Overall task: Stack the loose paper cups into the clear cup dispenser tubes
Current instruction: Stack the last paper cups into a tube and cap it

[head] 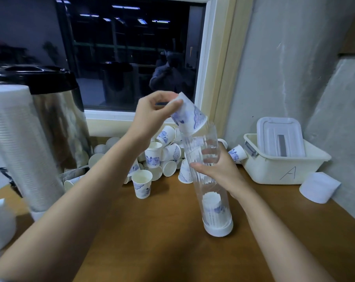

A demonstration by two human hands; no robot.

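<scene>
Wooden counter (pixel 162 231) runs along a grey wall beneath a dark window (pixel 131 53). Clear dispenser tube (pixel 209 188) stands near the middle of the counter on its white base, leaning slightly to the left. Right hand (pixel 217 169) wraps the tube at mid-height, thumb in front and fingers visible through the clear wall. Left hand (pixel 152 117) pinches a blue-patterned paper cup (pixel 189 116) by its base between thumb and fingertips. This cup is inverted and tilted, its rim at the open top of the tube; whether the rim has entered the tube cannot be determined. A short stack of nested cups (pixel 213 204) sits at the bottom of the tube. Behind the hands, a pile of loose cups (pixel 164 151) lies against the window sill, with one upright cup (pixel 142 183) just in front of it. At left stand a metal urn (pixel 58 119) and a tall stack of white plastic cups (pixel 19 149). At right, a cream tub (pixel 284 167) marked "A" rests against the wall.
</scene>
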